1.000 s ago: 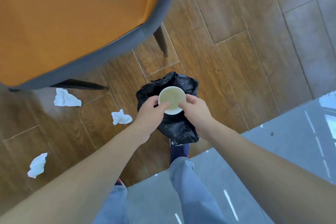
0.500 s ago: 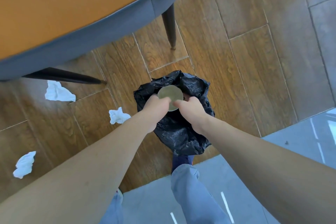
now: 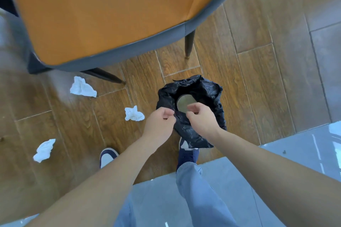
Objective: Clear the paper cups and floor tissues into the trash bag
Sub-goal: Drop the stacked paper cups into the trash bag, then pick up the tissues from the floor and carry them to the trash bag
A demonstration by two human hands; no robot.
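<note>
A black trash bag (image 3: pixel 208 90) stands open on the wooden floor in front of my feet. A paper cup (image 3: pixel 182 102) lies inside it, mouth up and in shadow. My left hand (image 3: pixel 160 121) and my right hand (image 3: pixel 202 118) hover over the bag's near rim with fingers loosely curled, holding nothing; the cup sits below them, apart from the fingertips. Three crumpled white tissues lie on the floor to the left: one (image 3: pixel 134 114) close to the bag, one (image 3: pixel 82 87) by the chair leg, one (image 3: pixel 44 150) at the far left.
An orange chair (image 3: pixel 103 11) with a grey edge fills the upper left; its dark legs (image 3: pixel 189 44) stand just beyond the bag. A glossy grey table top (image 3: pixel 304 155) lies at the lower right. My shoes and jeans are below the bag.
Both hands lowered the cup into the bag and let go of it. The cup now rests deeper in the bag, and my hands have drawn back to the near rim.
</note>
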